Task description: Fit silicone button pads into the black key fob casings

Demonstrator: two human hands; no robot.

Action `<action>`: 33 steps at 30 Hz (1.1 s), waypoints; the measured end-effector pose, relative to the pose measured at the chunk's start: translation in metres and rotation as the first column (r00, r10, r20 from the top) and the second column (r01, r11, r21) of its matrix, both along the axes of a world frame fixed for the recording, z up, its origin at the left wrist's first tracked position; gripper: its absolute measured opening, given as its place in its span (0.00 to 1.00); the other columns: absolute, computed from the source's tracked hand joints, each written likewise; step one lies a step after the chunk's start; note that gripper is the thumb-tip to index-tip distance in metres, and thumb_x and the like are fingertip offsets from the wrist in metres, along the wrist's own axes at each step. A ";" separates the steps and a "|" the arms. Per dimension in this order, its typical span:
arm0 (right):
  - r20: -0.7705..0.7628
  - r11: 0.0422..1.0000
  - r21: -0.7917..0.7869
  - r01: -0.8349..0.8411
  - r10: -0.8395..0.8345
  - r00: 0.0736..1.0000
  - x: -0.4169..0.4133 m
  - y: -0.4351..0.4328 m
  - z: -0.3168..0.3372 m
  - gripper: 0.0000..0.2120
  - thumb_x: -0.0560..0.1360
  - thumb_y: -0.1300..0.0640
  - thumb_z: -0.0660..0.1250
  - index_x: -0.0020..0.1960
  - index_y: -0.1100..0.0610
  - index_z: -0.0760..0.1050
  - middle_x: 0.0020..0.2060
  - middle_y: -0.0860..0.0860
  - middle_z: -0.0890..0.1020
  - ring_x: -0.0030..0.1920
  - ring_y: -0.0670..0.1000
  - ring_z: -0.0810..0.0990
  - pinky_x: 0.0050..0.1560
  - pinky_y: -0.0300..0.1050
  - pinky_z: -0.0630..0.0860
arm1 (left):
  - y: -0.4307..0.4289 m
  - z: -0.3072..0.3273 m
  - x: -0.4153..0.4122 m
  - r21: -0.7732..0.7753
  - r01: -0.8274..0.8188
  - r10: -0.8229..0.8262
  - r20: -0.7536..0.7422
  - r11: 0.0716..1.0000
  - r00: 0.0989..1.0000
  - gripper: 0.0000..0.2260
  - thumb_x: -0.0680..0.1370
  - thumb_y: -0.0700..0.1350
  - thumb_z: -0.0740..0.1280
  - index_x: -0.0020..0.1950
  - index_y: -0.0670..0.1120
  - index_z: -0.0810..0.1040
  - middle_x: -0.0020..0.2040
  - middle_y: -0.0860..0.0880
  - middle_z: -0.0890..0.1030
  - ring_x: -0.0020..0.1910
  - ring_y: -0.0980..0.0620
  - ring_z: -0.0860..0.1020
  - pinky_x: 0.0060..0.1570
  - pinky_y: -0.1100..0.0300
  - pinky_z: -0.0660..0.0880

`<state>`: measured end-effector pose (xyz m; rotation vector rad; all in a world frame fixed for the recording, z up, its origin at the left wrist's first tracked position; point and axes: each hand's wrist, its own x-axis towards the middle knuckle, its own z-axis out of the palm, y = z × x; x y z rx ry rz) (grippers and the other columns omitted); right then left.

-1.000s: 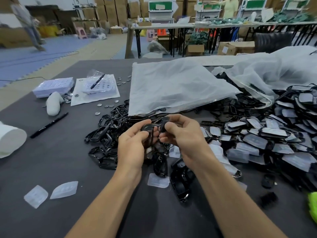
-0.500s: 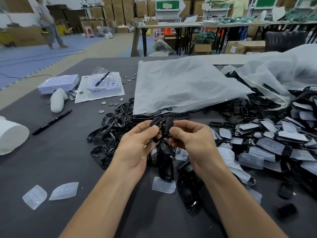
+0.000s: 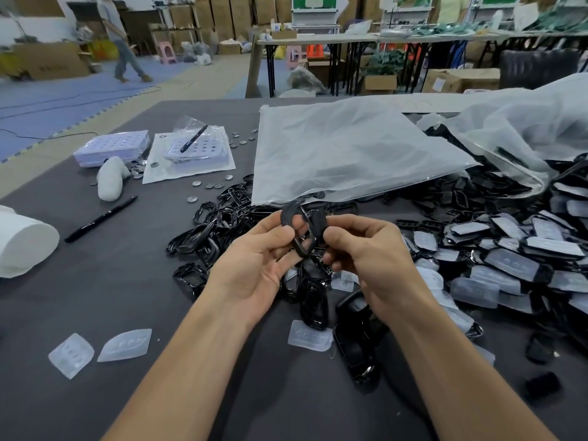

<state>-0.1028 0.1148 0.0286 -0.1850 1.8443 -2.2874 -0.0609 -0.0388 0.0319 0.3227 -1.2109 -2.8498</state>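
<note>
Seen from the head camera, the left hand point(image 3: 254, 265) pinched a black key fob casing point(image 3: 299, 232) between thumb and fingertips, holding it tilted above the grey table point(image 3: 111, 297). The right hand point(image 3: 372, 259), fingers curled, pinched a second black piece point(image 3: 319, 222) just beside it. More black casings point(image 3: 222, 218) lay heaped beneath and to the left. One loose silicone pad point(image 3: 310, 335) lay between the forearms, and two more pads point(image 3: 125, 345) at the near left. Casings topped with pale pads point(image 3: 509, 259) were piled at the right
</note>
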 end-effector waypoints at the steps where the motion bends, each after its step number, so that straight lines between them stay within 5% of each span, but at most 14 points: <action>1: 0.008 1.000 0.005 -0.022 0.022 1.000 0.000 0.000 0.000 0.14 0.76 0.71 0.70 0.40 0.55 0.87 0.32 0.54 0.83 0.28 0.50 0.78 0.28 0.39 0.74 | 0.000 0.001 0.000 -0.021 -0.004 0.004 0.006 1.000 1.000 0.16 0.71 0.31 0.67 0.58 0.39 0.81 0.43 0.46 0.86 0.40 0.52 0.86 0.40 0.61 0.83; 9: -0.020 0.992 0.034 -0.118 0.119 0.993 0.000 0.003 0.003 0.19 0.79 0.70 0.62 0.45 0.54 0.88 0.41 0.53 0.85 0.40 0.51 0.75 0.43 0.41 0.74 | -0.004 0.002 0.001 -0.140 -0.037 0.040 0.020 0.989 0.999 0.12 0.80 0.34 0.66 0.60 0.44 0.82 0.45 0.48 0.88 0.37 0.56 0.86 0.36 0.64 0.82; 14: 0.004 0.993 -0.020 -0.121 0.121 0.993 0.001 0.007 0.003 0.17 0.78 0.74 0.64 0.56 0.57 0.83 0.34 0.49 0.78 0.32 0.49 0.79 0.32 0.39 0.77 | -0.004 0.003 0.003 -0.224 -0.020 0.023 0.010 0.974 1.000 0.13 0.67 0.38 0.73 0.49 0.47 0.90 0.44 0.47 0.88 0.35 0.54 0.85 0.37 0.64 0.81; 19: 0.016 0.995 -0.001 -0.098 0.098 0.995 0.001 0.013 0.002 0.10 0.74 0.74 0.70 0.46 0.61 0.83 0.31 0.54 0.82 0.28 0.50 0.80 0.30 0.38 0.77 | -0.001 -0.002 0.005 -0.319 0.025 -0.008 0.056 0.947 0.998 0.12 0.72 0.35 0.73 0.51 0.47 0.89 0.47 0.45 0.88 0.37 0.55 0.84 0.40 0.62 0.83; 23: 0.009 0.994 0.009 -0.107 0.107 0.994 -0.004 0.016 0.000 0.14 0.76 0.72 0.70 0.37 0.58 0.86 0.31 0.57 0.83 0.30 0.51 0.82 0.33 0.38 0.80 | 0.001 -0.002 0.004 -0.432 -0.014 0.031 0.032 0.902 0.999 0.12 0.77 0.33 0.71 0.55 0.46 0.88 0.47 0.46 0.88 0.38 0.56 0.84 0.39 0.65 0.80; 28: 0.015 0.976 0.047 -0.212 0.211 0.977 -0.007 0.020 -0.002 0.21 0.78 0.75 0.65 0.39 0.56 0.88 0.35 0.57 0.85 0.32 0.48 0.82 0.36 0.36 0.80 | 0.004 -0.004 0.006 -0.567 -0.047 0.033 -0.035 0.823 0.999 0.12 0.76 0.30 0.70 0.54 0.43 0.88 0.44 0.44 0.89 0.39 0.54 0.86 0.37 0.66 0.80; 33: 0.060 0.958 0.068 -0.280 0.276 0.959 -0.009 0.026 -0.002 0.17 0.79 0.74 0.65 0.43 0.58 0.88 0.35 0.59 0.84 0.32 0.49 0.82 0.33 0.36 0.79 | 0.006 -0.007 0.005 -0.698 -0.037 0.020 -0.032 0.715 0.999 0.13 0.76 0.32 0.73 0.45 0.50 0.90 0.41 0.45 0.88 0.37 0.55 0.84 0.36 0.67 0.78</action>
